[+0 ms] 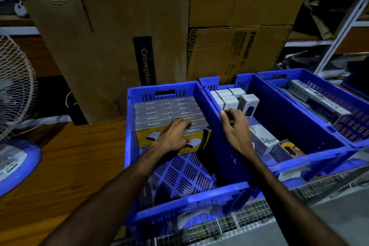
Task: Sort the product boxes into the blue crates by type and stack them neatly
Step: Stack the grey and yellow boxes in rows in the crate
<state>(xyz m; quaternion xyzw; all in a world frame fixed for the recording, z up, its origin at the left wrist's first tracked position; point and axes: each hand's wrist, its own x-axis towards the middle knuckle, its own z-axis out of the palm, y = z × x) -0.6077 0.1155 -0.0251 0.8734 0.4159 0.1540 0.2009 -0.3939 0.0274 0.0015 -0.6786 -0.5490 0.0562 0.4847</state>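
Three blue crates stand side by side. The left crate (129,126) holds two rows of grey and yellow boxes (151,114) packed against its far wall. My left hand (175,136) lies on the nearest box of the right row (196,131), fingers over its grey top. The middle crate (299,126) holds small white boxes (227,98) at its far end and loose boxes (263,140) on its floor. My right hand (236,128) reaches into the middle crate with curled fingers, just in front of the white boxes; I cannot see whether it holds anything.
The right crate (267,75) contains long grey boxes (317,96). Big cardboard cartons (111,46) stand behind the crates. A pedestal fan (14,94) sits on the wooden floor at left. Wire mesh (239,219) runs under the crates' near edge. Metal shelving (339,32) rises at right.
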